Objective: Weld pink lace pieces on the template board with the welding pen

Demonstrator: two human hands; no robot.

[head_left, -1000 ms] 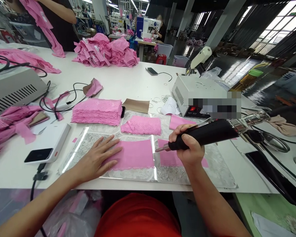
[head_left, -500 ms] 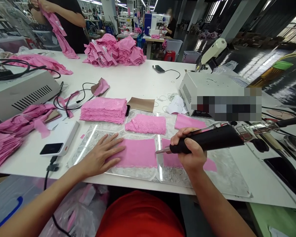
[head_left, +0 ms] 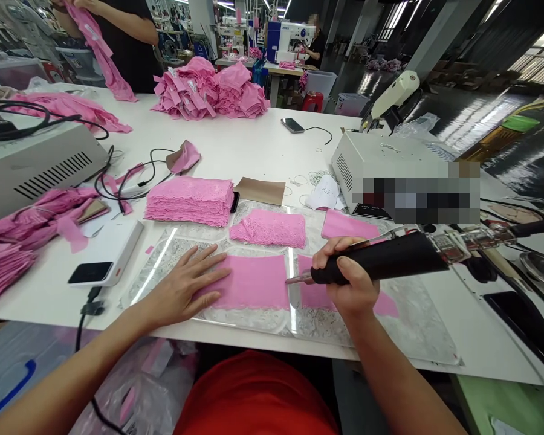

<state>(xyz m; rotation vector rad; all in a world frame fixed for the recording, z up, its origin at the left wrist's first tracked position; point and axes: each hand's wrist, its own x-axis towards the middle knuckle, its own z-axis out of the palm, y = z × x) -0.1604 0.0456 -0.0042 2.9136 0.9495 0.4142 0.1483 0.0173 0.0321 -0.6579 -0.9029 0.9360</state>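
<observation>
My left hand (head_left: 188, 285) lies flat with fingers spread, its fingertips on the left part of a pink fabric panel (head_left: 258, 281). My right hand (head_left: 351, 278) is wrapped round a black corded hand tool (head_left: 390, 260) with a slim metal tip. That tip is at the panel's right edge; whether it touches the cloth I cannot tell. A second pink piece (head_left: 314, 293) lies to the right, partly behind my right hand. Both pieces rest on a clear-topped grey board (head_left: 417, 323). Beyond them lie a lacy pink piece (head_left: 269, 228) and a folded pink piece (head_left: 348, 225).
A stack of pink lace pieces (head_left: 189, 202) stands behind my left hand. Grey metal boxes flank the work: one at left (head_left: 49, 166), one at right (head_left: 390, 157). A white power bank (head_left: 118, 248) and cables lie left. Across the table, a person (head_left: 127, 48) handles pink fabric.
My hands and the tool tip hold nearly the same place on the panel. The view has shifted slightly. Across the table, the person's pink fabric has moved a little.
</observation>
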